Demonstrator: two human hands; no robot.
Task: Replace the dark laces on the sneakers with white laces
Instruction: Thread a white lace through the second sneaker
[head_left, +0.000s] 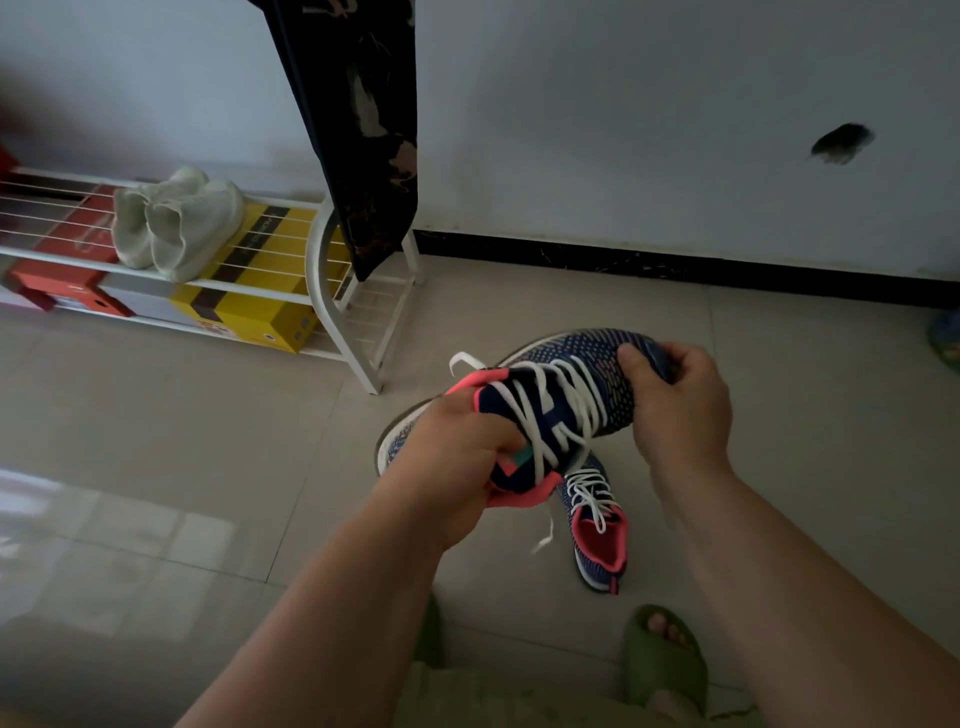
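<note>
Now both hands are holding a sneaker (561, 400) in the air: the left grip (457, 462) is clamped on its pink collar, the right grip (675, 400) on its toe. White laces (556, 410) are running between them; a second sneaker (597, 525) is lying on the floor (208, 415) just below.

This is a home, most likely an entryway or hallway corner. A white wire shoe rack (332, 291) stands against a plain wall (649, 104), holding pale sneakers (176, 223) above a yellow shoebox (254, 312) and a red shoebox (72, 291). A dark patterned garment (363, 130) hangs by it. Glossy beige floor tiles (156, 467) meet a black baseboard (675, 265), and green house slippers (665, 660) show below.
</note>
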